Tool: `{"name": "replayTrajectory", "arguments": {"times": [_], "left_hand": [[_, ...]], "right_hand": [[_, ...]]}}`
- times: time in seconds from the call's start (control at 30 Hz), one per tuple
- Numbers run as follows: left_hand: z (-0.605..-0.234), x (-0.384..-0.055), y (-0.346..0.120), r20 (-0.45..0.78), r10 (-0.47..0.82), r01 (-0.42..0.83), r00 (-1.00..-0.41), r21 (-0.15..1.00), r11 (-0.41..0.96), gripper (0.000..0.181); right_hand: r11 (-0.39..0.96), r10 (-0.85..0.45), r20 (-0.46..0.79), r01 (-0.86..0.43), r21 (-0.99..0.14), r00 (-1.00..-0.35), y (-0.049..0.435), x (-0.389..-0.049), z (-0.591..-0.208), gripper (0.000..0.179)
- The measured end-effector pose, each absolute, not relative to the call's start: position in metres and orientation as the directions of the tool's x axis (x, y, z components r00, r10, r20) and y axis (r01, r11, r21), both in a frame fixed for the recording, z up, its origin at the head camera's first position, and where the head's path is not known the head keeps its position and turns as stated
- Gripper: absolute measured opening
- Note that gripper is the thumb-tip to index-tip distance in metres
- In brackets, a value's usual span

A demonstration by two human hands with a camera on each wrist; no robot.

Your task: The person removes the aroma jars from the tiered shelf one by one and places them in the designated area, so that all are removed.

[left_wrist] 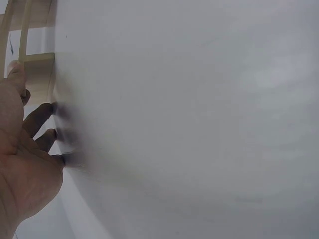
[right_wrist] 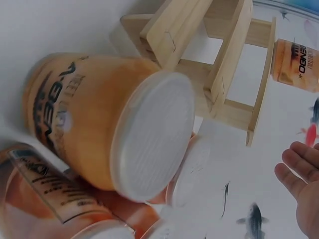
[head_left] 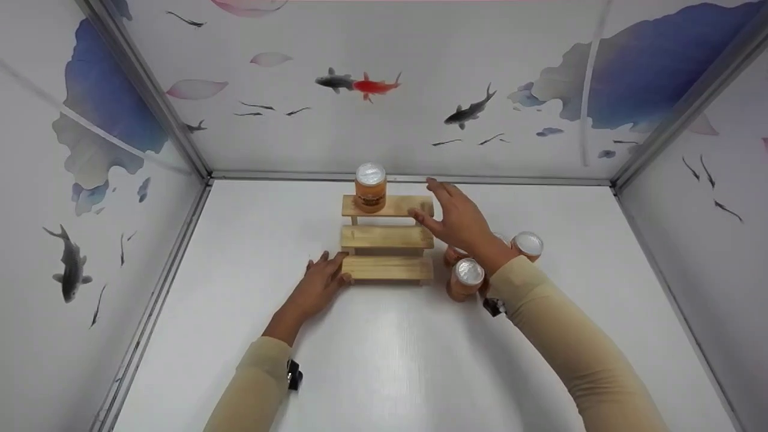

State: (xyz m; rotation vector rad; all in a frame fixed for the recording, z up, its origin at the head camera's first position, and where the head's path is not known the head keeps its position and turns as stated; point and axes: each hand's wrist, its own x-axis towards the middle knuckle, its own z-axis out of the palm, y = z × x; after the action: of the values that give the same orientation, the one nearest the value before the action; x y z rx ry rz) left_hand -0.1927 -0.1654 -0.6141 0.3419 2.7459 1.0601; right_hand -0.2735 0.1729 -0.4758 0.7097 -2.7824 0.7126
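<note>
A three-step wooden display rack [head_left: 387,237] stands on the white table. My left hand [head_left: 318,288] is at the left end of its lowest step, thumb at the front edge and index finger near the back corner; in the left wrist view the other fingertips [left_wrist: 46,108] come down to the table. An orange jar with a silvery lid [head_left: 371,192] sits upright on the left part of the top step. My right hand [head_left: 459,219] is beside the rack's right end, fingers extended and holding nothing.
Several similar jars [head_left: 467,279] cluster right of the rack, partly hidden under my right forearm; one jar [right_wrist: 99,124] looms large in the right wrist view. White panels [head_left: 390,132] printed with fish enclose the table at the back and sides.
</note>
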Motion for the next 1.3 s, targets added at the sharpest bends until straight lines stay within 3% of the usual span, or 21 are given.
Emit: {"name": "replayTrajectory", "arguments": {"times": [0.33,0.7,1.3], "left_hand": [[-0.616,-0.192,-0.166,-0.106,0.263,0.120,-0.959,0.686,0.717,0.072],[-0.616,-0.190,-0.165,-0.092,0.252,0.124,-0.963,0.680,0.723,0.070],[-0.618,-0.189,-0.166,-0.052,0.264,0.161,-0.963,0.674,0.721,0.068]], "right_hand": [[0.776,-0.406,0.211,-0.457,-0.435,-0.889,0.132,-0.284,-0.475,0.089],[0.691,-0.353,0.181,-0.386,-0.611,-0.918,0.093,-0.302,-0.484,0.094],[0.595,-0.342,0.230,-0.400,-0.697,-0.911,0.072,-0.308,-0.485,0.092]]}}
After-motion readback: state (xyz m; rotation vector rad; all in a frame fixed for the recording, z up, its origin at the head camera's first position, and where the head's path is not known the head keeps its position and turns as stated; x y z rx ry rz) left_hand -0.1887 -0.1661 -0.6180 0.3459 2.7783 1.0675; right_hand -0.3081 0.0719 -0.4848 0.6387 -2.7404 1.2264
